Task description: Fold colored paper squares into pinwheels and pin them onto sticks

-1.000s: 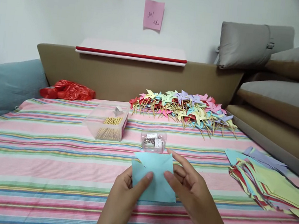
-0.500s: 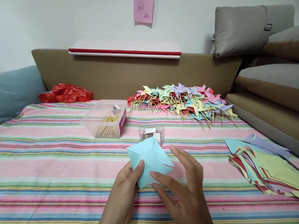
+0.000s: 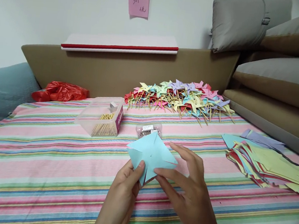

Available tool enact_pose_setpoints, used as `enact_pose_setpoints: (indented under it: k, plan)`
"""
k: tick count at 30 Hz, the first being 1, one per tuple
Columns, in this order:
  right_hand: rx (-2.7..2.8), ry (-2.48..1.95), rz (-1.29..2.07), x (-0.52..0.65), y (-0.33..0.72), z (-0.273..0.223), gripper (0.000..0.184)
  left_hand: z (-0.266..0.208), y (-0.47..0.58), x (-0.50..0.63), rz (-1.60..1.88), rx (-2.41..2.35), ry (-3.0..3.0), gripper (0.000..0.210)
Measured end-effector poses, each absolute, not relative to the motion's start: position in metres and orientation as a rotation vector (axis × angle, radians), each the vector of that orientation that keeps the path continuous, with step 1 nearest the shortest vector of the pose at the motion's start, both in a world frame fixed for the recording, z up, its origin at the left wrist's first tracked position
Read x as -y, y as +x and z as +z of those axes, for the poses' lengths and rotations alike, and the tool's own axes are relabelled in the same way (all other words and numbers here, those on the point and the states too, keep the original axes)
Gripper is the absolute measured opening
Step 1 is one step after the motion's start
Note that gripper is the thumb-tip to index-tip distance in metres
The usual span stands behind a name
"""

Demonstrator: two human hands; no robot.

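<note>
A square of light blue paper (image 3: pixel 151 155), slit inward from its corners and with a tiny hole at its middle, is held up over the cloth. My left hand (image 3: pixel 125 189) grips its lower left edge, thumb on the front and the other fingers behind. At the lower right edge my right hand (image 3: pixel 186 187) pinches the paper between two fingertips, while another finger stretches out to the right of the paper. Just behind the paper stands a small clear container (image 3: pixel 149 128) of small metal pieces, partly hidden by it.
A clear plastic box (image 3: pixel 84 119) of thin wooden sticks (image 3: pixel 103 126) stands at left. Finished paper pinwheels (image 3: pixel 183 94) are heaped at the back. Cut paper sheets (image 3: pixel 269 164) lie stacked at right, near piled cushions (image 3: pixel 281 76). A red plastic bag (image 3: pixel 63 92) lies back left.
My right fingertips have closed on the paper's lower right edge. The paper has turned slightly and its lower slit now gapes. The view has shifted a little.
</note>
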State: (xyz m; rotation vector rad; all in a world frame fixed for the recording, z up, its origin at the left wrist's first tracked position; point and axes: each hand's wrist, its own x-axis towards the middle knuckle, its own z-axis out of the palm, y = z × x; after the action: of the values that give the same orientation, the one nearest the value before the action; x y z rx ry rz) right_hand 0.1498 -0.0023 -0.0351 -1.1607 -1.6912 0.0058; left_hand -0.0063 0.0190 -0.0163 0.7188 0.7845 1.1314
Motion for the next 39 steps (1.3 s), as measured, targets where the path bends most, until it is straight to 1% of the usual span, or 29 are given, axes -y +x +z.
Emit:
enact_pose_setpoints:
  k: [3, 5, 7, 9, 14, 22, 29, 35, 39]
  plan:
    - [1.5, -1.248, 0.32, 0.0036, 0.1465, -0.0343, 0.012, -0.0157, -0.0066, -0.0169, 1.101, -0.771, 0.735, 0.028]
    - [1.364, -1.292, 0.536, 0.0037, 0.1449, -0.0339, 0.015, -0.0163, -0.0071, -0.0161, 1.073, -0.766, 0.756, 0.03]
    - [1.259, -1.301, 0.675, 0.003, 0.1441, -0.0339, 0.018, -0.0173, -0.0078, -0.0155, 1.052, -0.769, 0.786, 0.029]
    - [1.204, -1.29, 0.747, 0.0019, 0.144, -0.0341, 0.02, -0.018, -0.008, -0.0149, 1.042, -0.771, 0.817, 0.029]
    - [1.166, -1.292, 0.789, 0.0005, 0.1432, -0.0349, 0.022, -0.016, -0.0049, -0.0146, 1.036, -0.833, 0.913, 0.031]
    - [1.232, -1.338, 0.699, 0.0027, 0.1408, -0.033, 0.019, -0.0125, -0.002, -0.0141, 1.056, -0.973, 1.044, 0.034]
    - [1.24, -1.335, 0.704, 0.0031, 0.1404, -0.0336, 0.02, -0.009, -0.0013, -0.0147, 1.059, -0.971, 1.075, 0.029]
    - [1.229, -1.283, 0.742, 0.0032, 0.1401, -0.0331, 0.02, -0.0105, -0.003, -0.0137, 1.056, -1.029, 1.103, 0.036]
    - [1.235, -1.225, 0.789, 0.0016, 0.1399, -0.0329, 0.024, -0.0109, -0.0031, -0.0129, 1.06, -1.013, 1.049, 0.037]
